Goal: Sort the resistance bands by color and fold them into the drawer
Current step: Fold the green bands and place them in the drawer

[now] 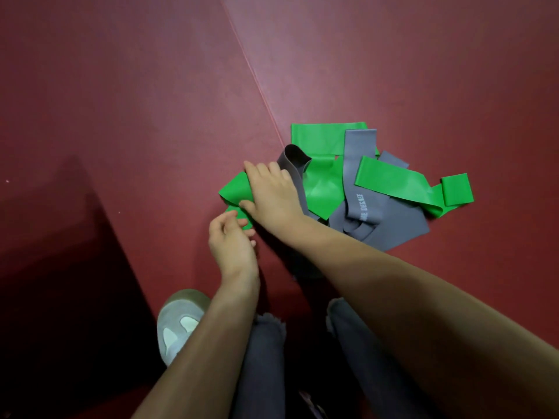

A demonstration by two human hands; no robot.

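Left hand (231,241) and right hand (272,196), fingers curled, pinch a glossy green band (234,189) folded beside flat, tangled grey bands (367,207) on the matte red floor (151,116).

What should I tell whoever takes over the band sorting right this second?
Right hand grips the folded end of a green band; left hand pinches its lower end.
The other green bands and grey bands lie tangled together on the red floor.
Done: nothing sorted or folded.
Left: separate colours, fold, put away; no drawer in view.
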